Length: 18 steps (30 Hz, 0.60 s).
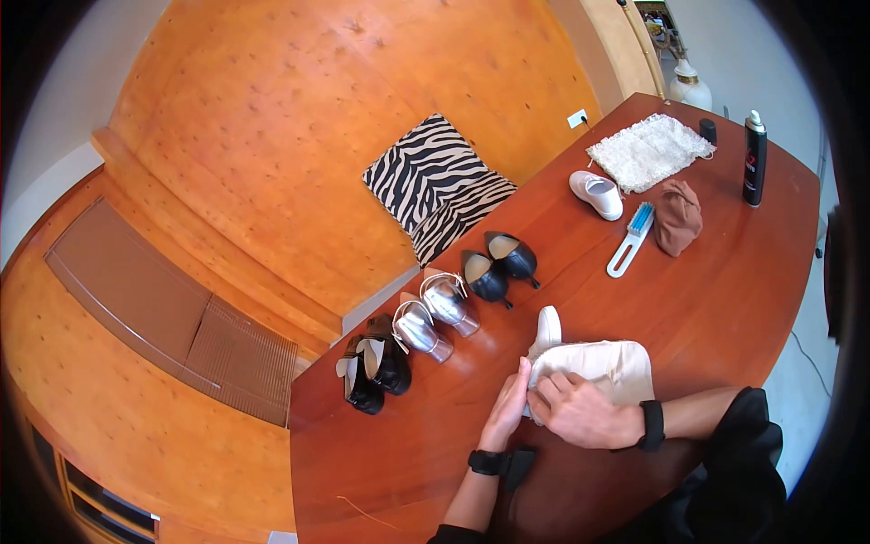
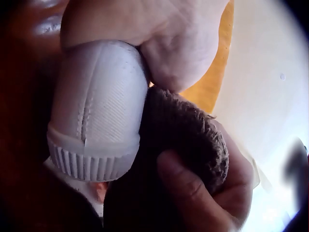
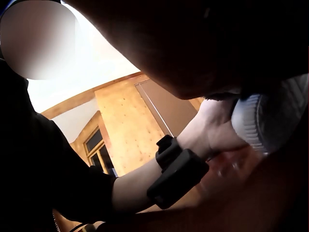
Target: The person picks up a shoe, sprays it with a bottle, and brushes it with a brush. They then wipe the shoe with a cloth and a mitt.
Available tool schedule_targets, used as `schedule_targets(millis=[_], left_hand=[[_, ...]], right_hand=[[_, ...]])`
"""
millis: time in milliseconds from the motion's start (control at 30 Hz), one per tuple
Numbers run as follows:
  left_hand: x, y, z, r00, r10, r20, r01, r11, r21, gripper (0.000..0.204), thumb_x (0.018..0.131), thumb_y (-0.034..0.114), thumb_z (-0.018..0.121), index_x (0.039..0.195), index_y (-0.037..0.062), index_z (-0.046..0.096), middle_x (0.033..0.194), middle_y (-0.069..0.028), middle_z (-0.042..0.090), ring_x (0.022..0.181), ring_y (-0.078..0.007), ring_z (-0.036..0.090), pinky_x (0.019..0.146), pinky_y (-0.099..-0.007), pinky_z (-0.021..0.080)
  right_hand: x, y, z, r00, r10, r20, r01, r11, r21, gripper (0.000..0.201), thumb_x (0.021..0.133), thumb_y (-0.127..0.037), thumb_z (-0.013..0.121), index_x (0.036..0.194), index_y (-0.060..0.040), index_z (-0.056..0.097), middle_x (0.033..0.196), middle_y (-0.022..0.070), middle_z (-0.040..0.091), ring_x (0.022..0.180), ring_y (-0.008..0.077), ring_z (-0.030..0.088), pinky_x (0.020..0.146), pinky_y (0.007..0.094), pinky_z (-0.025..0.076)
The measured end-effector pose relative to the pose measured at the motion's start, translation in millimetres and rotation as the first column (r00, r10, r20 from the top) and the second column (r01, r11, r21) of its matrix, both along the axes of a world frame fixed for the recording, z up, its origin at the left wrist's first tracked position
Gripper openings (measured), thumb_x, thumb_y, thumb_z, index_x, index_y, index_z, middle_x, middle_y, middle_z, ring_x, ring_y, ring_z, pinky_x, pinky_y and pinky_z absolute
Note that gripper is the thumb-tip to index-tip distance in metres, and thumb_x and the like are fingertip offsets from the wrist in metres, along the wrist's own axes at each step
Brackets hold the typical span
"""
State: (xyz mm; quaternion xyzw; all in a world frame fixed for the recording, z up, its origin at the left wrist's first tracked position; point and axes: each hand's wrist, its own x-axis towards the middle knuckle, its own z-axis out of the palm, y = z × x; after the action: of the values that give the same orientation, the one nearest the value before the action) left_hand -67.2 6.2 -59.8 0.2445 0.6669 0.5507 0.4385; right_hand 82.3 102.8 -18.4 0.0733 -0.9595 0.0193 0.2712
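A white shoe (image 2: 99, 101) with a ribbed sole edge is in my left hand (image 1: 507, 408), its toe pointing away in the head view. The left wrist view shows its heel below my left palm. My right hand (image 1: 584, 415) pinches a dark brown, fuzzy-edged pad (image 2: 195, 128) between thumb and fingers, close beside the shoe's heel. In the head view that pad is hidden by the fingers. A cream cloth (image 1: 627, 361) lies just beyond my right hand, partly covered by it.
Along the table's far edge stand black shoes (image 1: 385, 363), silver heels (image 1: 444, 304) and black heels (image 1: 512, 254). Farther right are another white shoe (image 1: 596, 195), a brush (image 1: 630, 243), a brown cloth (image 1: 678, 218), a white lacy cloth (image 1: 648, 152), a spray can (image 1: 754, 161) and a black cap (image 1: 708, 131).
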Motion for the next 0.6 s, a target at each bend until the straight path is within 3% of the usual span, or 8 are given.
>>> schedule_targets(millis=[200, 300, 533, 600], left_hand=[[-0.8, 0.6, -1.3, 1.000, -0.010, 0.021, 0.010, 1.000, -0.011, 0.063, 0.096, 0.053, 0.028, 0.117, -0.0022, 0.052, 0.107, -0.0079, 0.058, 0.094, -0.0124, 0.056, 0.080, -0.0262, 0.047], [7.9, 2.1, 11.5, 1.000, 0.006, 0.023, -0.006, 1.000, 0.003, 0.064, 0.097, 0.052, 0.026, 0.119, -0.0030, 0.050, 0.110, -0.0087, 0.057, 0.097, -0.0131, 0.055, 0.083, -0.0273, 0.046], [6.7, 2.6, 5.0, 0.990, -0.071, -0.119, 0.066, 0.997, -0.042, 0.071, 0.096, 0.055, 0.019, 0.124, -0.0032, 0.047, 0.114, -0.0097, 0.056, 0.102, -0.0152, 0.052, 0.092, -0.0301, 0.039], [7.0, 2.4, 5.0, 0.982, -0.107, -0.154, 0.094, 0.992, -0.089, 0.072, 0.096, 0.056, 0.018, 0.124, -0.0029, 0.047, 0.113, -0.0098, 0.056, 0.103, -0.0154, 0.052, 0.092, -0.0301, 0.038]], right_hand=[[-6.4, 8.3, -6.0, 0.998, 0.038, 0.051, -0.033, 0.995, -0.091, 0.032, 0.070, -0.014, 0.058, 0.098, 0.0027, 0.059, 0.088, 0.0105, 0.051, 0.084, 0.0240, 0.053, 0.069, 0.0329, 0.049], [-10.1, 16.7, -8.3, 0.998, 0.061, -0.031, -0.065, 0.992, -0.111, 0.031, 0.068, -0.013, 0.059, 0.097, -0.0011, 0.061, 0.088, 0.0095, 0.051, 0.085, 0.0235, 0.053, 0.069, 0.0329, 0.050], [-21.3, 52.9, -1.4, 0.990, -0.112, -0.083, 0.103, 0.988, -0.116, 0.033, 0.066, -0.009, 0.060, 0.098, -0.0098, 0.064, 0.090, 0.0072, 0.051, 0.087, 0.0231, 0.051, 0.069, 0.0330, 0.048], [-20.3, 56.9, 1.8, 0.983, -0.163, -0.086, 0.153, 0.982, -0.107, 0.024, 0.071, -0.013, 0.058, 0.094, -0.0090, 0.065, 0.086, 0.0075, 0.050, 0.087, 0.0227, 0.050, 0.073, 0.0326, 0.044]])
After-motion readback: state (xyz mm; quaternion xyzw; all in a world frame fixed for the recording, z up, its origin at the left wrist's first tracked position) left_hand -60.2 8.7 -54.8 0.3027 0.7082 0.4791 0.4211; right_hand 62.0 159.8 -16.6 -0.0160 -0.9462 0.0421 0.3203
